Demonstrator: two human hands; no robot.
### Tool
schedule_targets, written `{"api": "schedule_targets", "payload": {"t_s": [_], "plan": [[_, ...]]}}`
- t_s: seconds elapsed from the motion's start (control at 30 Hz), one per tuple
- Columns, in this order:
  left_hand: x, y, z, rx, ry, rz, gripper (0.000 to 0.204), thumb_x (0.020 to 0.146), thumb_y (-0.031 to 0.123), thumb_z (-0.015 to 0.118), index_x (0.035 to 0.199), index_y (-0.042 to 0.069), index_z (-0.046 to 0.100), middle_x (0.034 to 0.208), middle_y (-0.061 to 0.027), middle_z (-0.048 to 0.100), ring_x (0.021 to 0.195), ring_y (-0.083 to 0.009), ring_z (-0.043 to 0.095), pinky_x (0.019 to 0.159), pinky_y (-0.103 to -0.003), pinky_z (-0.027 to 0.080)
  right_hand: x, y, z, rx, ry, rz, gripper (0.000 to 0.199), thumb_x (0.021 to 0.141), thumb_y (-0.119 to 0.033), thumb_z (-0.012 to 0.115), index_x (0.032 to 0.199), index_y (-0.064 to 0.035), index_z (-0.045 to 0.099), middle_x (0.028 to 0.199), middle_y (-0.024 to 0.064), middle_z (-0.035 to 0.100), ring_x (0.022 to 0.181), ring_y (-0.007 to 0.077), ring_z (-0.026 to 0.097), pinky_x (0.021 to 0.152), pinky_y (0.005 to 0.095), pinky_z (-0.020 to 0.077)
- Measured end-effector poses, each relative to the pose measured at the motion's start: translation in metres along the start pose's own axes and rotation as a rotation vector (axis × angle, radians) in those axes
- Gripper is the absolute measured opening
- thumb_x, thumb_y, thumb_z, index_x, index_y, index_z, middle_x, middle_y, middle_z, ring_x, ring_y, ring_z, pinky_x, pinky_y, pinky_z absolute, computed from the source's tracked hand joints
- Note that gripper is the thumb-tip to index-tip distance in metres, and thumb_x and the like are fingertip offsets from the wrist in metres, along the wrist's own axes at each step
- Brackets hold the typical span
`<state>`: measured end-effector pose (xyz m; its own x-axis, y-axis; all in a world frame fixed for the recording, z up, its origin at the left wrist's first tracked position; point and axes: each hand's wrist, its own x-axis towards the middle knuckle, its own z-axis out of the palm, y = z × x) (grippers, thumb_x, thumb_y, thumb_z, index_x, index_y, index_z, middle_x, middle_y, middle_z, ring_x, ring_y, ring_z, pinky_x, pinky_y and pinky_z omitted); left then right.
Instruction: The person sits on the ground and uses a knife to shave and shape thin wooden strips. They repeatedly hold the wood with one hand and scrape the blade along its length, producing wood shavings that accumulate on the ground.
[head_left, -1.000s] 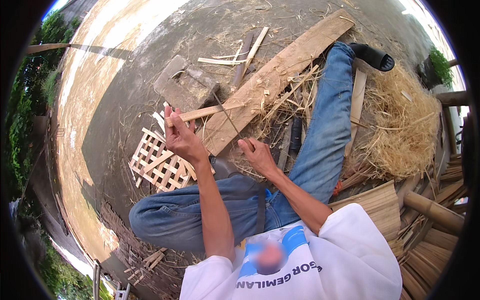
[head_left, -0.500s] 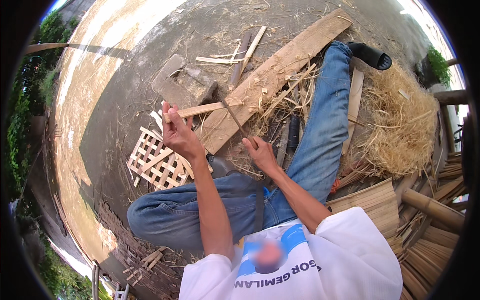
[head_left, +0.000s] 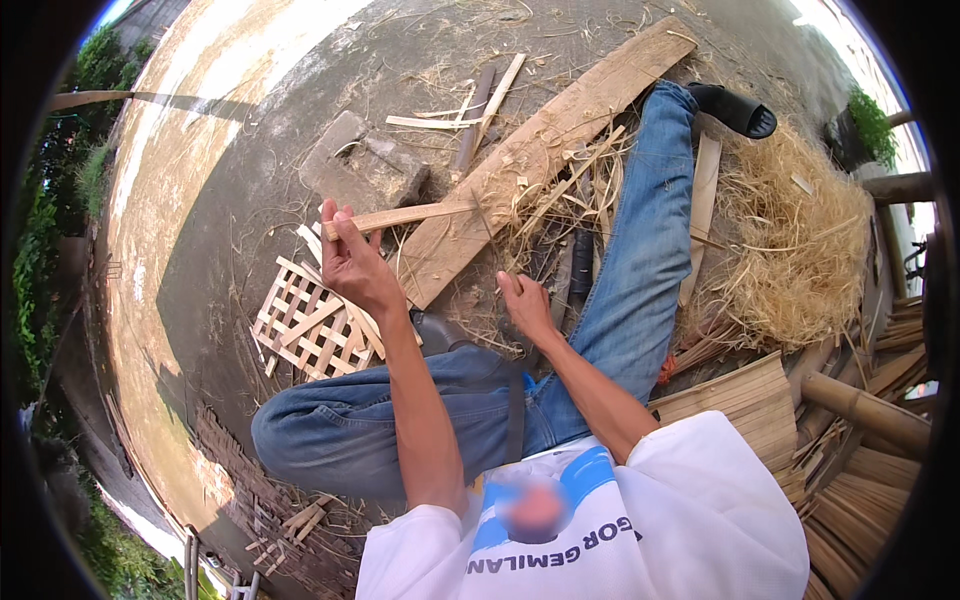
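My left hand (head_left: 360,270) is raised left of the plank, its fingers closed round one end of a flat, pale bamboo strip (head_left: 415,215). The strip points right, its far end over a long wooden plank (head_left: 560,140) strewn with shavings. My right hand (head_left: 527,308) is curled just right of the plank's near end, below the strip's tip. The knife in it barely shows now; its blade is thin or smeared, and I cannot make out its edge. A small woven bamboo lattice (head_left: 300,318) lies on the ground beside my left forearm.
Broken concrete blocks (head_left: 365,165) lie left of the plank, with loose strips (head_left: 495,100) beyond. A heap of fine shavings (head_left: 800,250) is right of my outstretched leg (head_left: 645,220). Bamboo poles (head_left: 865,410) and split bamboo stand at the lower right.
My right hand has shifted slightly and turned, and the knife blade that lay plainly across the strip's end is hardly visible now. My left hand and the strip stay nearly in place.
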<state>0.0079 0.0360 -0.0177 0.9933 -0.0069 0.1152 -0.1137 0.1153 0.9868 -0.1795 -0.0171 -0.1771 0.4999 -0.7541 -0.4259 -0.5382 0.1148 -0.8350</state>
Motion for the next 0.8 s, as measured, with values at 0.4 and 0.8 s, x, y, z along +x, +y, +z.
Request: {"api": "schedule_targets", "payload": {"t_s": [0.4, 0.8], "plan": [[0.011, -0.006, -0.016, -0.051, -0.068, -0.071, 0.036, 0.107, 0.027, 0.057, 0.137, 0.007, 0.06, 0.137, -0.0092, 0.062, 0.127, -0.025, 0.062, 0.091, -0.037, 0.059, -0.014, -0.048, -0.01, -0.001, -0.128, -0.199, 0.046, 0.099, -0.041, 0.065, 0.081, 0.0003, 0.056, 0.061, 0.0193, 0.052, 0.054, 0.0342, 0.048, 0.055, 0.044, 0.0425], [0.009, -0.003, -0.01, -0.101, -0.077, -0.076, 0.038, 0.106, 0.026, 0.058, 0.135, 0.002, 0.058, 0.133, -0.0129, 0.064, 0.118, -0.0305, 0.067, 0.093, -0.04, 0.06, -0.013, -0.035, -0.005, 0.003, -0.115, -0.277, 0.05, 0.099, -0.043, 0.064, 0.081, 0.0031, 0.057, 0.061, 0.0203, 0.054, 0.054, 0.0283, 0.053, 0.057, 0.0444, 0.044]]}}
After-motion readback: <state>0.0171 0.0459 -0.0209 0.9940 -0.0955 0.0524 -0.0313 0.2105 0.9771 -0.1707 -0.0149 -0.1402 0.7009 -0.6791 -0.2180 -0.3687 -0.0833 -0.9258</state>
